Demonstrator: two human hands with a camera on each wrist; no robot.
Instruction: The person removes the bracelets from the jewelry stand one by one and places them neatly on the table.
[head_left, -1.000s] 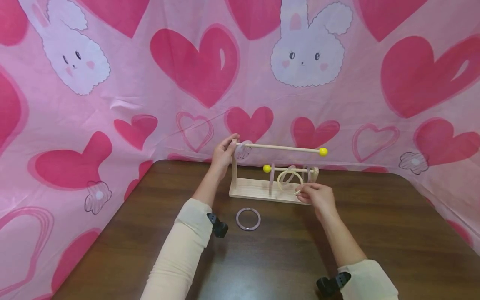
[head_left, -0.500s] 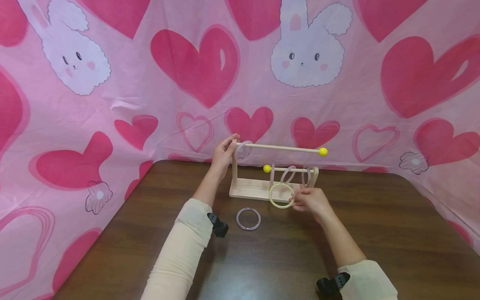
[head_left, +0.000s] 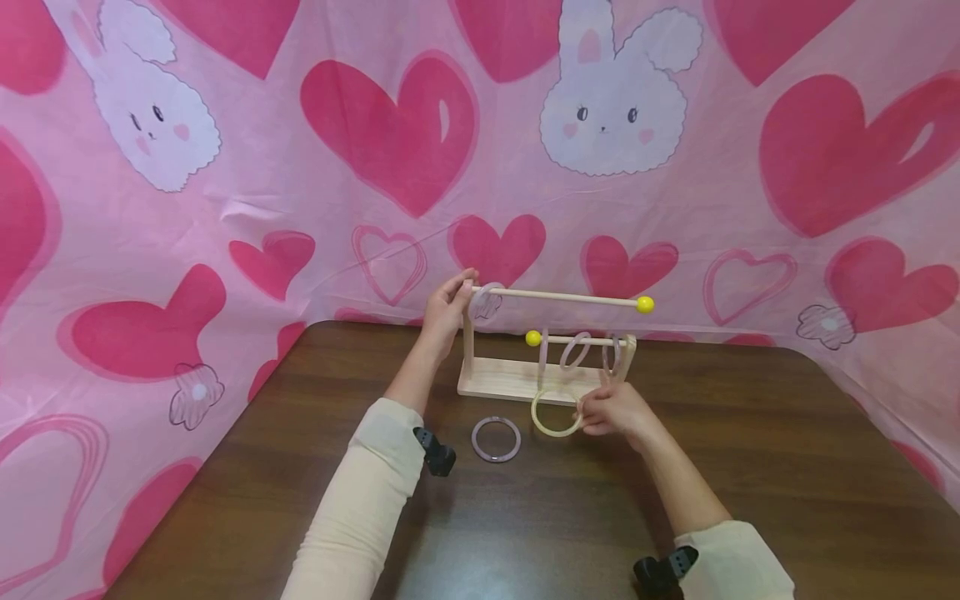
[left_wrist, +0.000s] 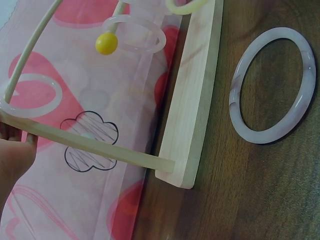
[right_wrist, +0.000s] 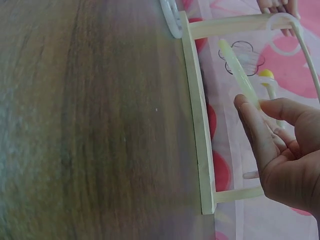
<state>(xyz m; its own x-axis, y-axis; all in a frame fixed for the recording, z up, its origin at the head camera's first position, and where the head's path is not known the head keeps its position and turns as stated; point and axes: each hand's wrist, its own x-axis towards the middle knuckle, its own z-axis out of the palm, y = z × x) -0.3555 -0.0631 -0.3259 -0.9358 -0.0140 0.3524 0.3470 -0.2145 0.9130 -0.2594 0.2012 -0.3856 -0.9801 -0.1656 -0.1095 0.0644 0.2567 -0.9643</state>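
Note:
My left hand grips the top of the left post of a wooden bangle stand. Beside those fingers, a pale lilac bangle hangs on the upper rod. Thumb and fingers of my right hand pinch a pale yellow bangle, held up in front of the stand's base; the right wrist view shows this yellow bangle nearly edge-on. Three lilac bangles hang along the lower rod. Another lilac bangle lies flat on the table before the stand.
Yellow balls cap the free ends of both rods, the upper ball pointing right and the lower ball left. Behind the brown wooden table hangs a pink cloth with hearts and rabbits.
My right hand has brought the yellow bangle down and left, from in front of the lower rod to the base's front edge. The left hand keeps its hold on the post.

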